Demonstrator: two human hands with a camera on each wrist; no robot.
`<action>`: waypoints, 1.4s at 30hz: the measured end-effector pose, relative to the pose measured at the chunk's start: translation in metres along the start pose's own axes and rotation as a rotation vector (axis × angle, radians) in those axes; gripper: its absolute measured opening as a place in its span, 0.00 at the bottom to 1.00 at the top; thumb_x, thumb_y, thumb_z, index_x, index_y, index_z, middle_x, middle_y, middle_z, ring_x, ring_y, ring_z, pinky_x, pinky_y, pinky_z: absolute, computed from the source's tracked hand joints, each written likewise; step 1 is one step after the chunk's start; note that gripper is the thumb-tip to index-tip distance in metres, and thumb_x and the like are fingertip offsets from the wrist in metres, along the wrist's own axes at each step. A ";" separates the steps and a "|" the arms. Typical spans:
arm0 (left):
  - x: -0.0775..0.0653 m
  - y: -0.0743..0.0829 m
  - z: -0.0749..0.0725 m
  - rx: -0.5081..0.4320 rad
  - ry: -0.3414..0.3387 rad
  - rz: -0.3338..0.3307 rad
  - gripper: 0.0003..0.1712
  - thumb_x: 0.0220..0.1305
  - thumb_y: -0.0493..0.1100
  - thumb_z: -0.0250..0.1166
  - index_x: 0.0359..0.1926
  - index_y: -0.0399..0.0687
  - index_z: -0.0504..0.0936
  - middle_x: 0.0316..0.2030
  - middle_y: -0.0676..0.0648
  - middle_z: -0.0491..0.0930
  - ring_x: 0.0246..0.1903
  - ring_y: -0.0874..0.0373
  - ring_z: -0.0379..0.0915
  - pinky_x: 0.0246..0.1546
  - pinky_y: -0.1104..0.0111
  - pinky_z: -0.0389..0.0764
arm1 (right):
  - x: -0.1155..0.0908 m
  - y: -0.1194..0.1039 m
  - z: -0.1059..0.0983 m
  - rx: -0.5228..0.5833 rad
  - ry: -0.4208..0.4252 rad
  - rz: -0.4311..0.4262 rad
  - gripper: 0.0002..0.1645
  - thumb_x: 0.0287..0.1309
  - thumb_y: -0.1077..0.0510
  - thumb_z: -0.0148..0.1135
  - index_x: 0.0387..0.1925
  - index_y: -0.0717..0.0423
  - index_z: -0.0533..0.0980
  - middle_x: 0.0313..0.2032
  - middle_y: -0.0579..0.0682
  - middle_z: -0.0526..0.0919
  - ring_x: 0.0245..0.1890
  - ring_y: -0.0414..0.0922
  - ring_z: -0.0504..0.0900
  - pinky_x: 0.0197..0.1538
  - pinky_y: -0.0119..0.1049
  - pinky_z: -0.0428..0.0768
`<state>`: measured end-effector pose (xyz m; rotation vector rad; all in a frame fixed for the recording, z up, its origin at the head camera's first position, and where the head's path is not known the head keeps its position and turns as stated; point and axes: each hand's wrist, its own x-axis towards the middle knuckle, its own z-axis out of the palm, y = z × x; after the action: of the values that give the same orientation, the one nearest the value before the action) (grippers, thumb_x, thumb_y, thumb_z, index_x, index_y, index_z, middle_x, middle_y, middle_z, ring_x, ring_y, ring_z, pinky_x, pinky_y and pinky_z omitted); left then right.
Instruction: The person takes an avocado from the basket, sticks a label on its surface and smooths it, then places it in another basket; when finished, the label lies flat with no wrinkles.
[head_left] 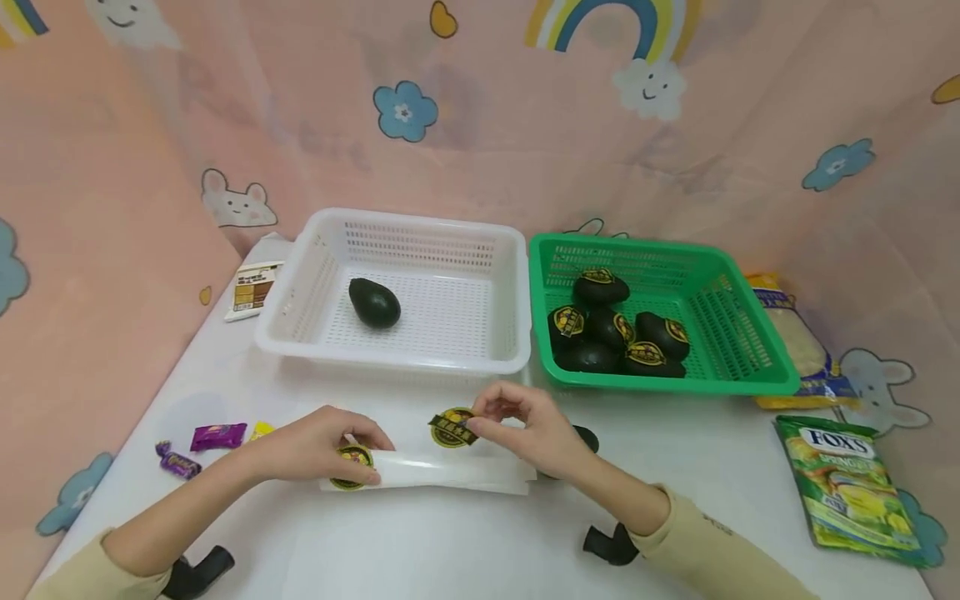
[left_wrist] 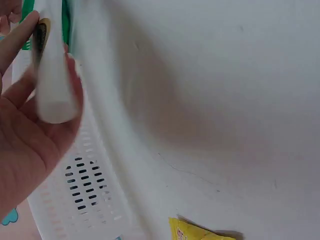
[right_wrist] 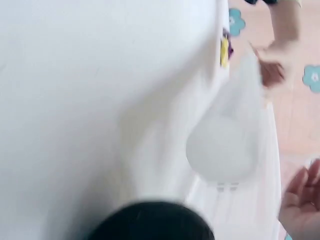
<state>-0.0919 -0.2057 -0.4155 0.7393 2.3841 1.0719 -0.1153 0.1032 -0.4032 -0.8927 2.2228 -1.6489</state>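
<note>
My left hand [head_left: 322,446] holds a glossy white strip of sticker backing paper [head_left: 450,473] by its left end, thumb in front. A round black-and-gold sticker [head_left: 352,465] shows on the strip beside that thumb. Above the strip, my right hand [head_left: 532,425] pinches another black-and-gold sticker [head_left: 452,427] between thumb and fingertips. Partly hidden under the right wrist lies a dark avocado [head_left: 587,437], large at the bottom of the right wrist view [right_wrist: 155,225]. In the left wrist view the backing paper [left_wrist: 55,95] curves between the fingers.
A white basket [head_left: 390,358] behind holds one plain avocado [head_left: 375,303]. Beside it, a green basket [head_left: 675,385] holds several avocados, most with visible stickers. Purple candies [head_left: 217,437] and a yellow wrapper [head_left: 262,430] lie left; a green Fox's bag [head_left: 847,492] lies right.
</note>
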 end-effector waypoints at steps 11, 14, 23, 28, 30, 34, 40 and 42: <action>0.068 0.072 0.051 -0.245 0.295 0.110 0.07 0.59 0.52 0.71 0.29 0.58 0.87 0.26 0.62 0.82 0.28 0.64 0.74 0.32 0.71 0.77 | -0.033 -0.007 -0.050 -0.189 -0.100 0.237 0.06 0.64 0.51 0.64 0.39 0.46 0.78 0.32 0.44 0.77 0.35 0.44 0.73 0.38 0.34 0.77; 0.084 0.083 0.061 -0.318 0.330 0.103 0.06 0.59 0.50 0.71 0.28 0.56 0.88 0.25 0.60 0.82 0.26 0.63 0.72 0.30 0.71 0.76 | -0.048 -0.007 -0.057 -0.289 0.001 0.225 0.09 0.65 0.49 0.63 0.45 0.42 0.78 0.35 0.40 0.79 0.33 0.42 0.73 0.39 0.36 0.78; 0.116 0.087 0.104 -0.422 0.380 0.080 0.07 0.59 0.50 0.71 0.29 0.54 0.89 0.23 0.58 0.80 0.26 0.62 0.69 0.25 0.74 0.69 | -0.079 0.023 -0.073 -0.283 0.125 0.306 0.06 0.65 0.52 0.62 0.34 0.49 0.79 0.29 0.42 0.77 0.33 0.41 0.72 0.38 0.35 0.74; 0.135 0.079 0.125 -0.343 0.367 0.009 0.09 0.58 0.50 0.72 0.26 0.52 0.88 0.16 0.57 0.75 0.18 0.67 0.64 0.19 0.75 0.64 | -0.084 0.038 -0.085 -0.441 0.121 0.303 0.08 0.64 0.51 0.63 0.28 0.45 0.78 0.26 0.39 0.74 0.30 0.41 0.70 0.34 0.34 0.70; 0.139 0.076 0.130 -0.301 0.353 -0.015 0.10 0.57 0.49 0.72 0.23 0.51 0.87 0.14 0.57 0.73 0.15 0.68 0.62 0.17 0.75 0.63 | -0.083 0.045 -0.087 -0.532 0.108 0.268 0.11 0.63 0.50 0.64 0.25 0.44 0.76 0.25 0.37 0.73 0.29 0.40 0.69 0.33 0.33 0.69; 0.142 0.073 0.133 -0.228 0.323 -0.052 0.16 0.55 0.52 0.72 0.17 0.53 0.82 0.12 0.60 0.70 0.16 0.68 0.62 0.17 0.74 0.63 | -0.082 0.057 -0.089 -0.673 0.154 0.167 0.17 0.58 0.47 0.69 0.21 0.42 0.70 0.23 0.34 0.70 0.28 0.38 0.69 0.32 0.33 0.69; 0.142 0.070 0.129 -0.143 0.288 -0.031 0.17 0.54 0.56 0.73 0.19 0.56 0.78 0.15 0.60 0.72 0.19 0.65 0.65 0.20 0.73 0.66 | -0.081 0.068 -0.101 -0.584 -0.013 -0.047 0.19 0.55 0.53 0.72 0.49 0.42 0.78 0.50 0.42 0.78 0.52 0.41 0.75 0.51 0.44 0.77; 0.142 0.069 0.126 -0.101 0.303 0.009 0.13 0.55 0.54 0.73 0.25 0.55 0.79 0.21 0.58 0.76 0.23 0.63 0.68 0.24 0.72 0.69 | -0.080 0.072 -0.103 -0.523 -0.085 -0.073 0.25 0.55 0.51 0.72 0.55 0.41 0.76 0.56 0.42 0.76 0.57 0.41 0.73 0.55 0.45 0.76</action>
<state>-0.1098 -0.0096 -0.4618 0.5884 2.5514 1.3819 -0.1296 0.2442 -0.4485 -1.1462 2.6318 -1.0342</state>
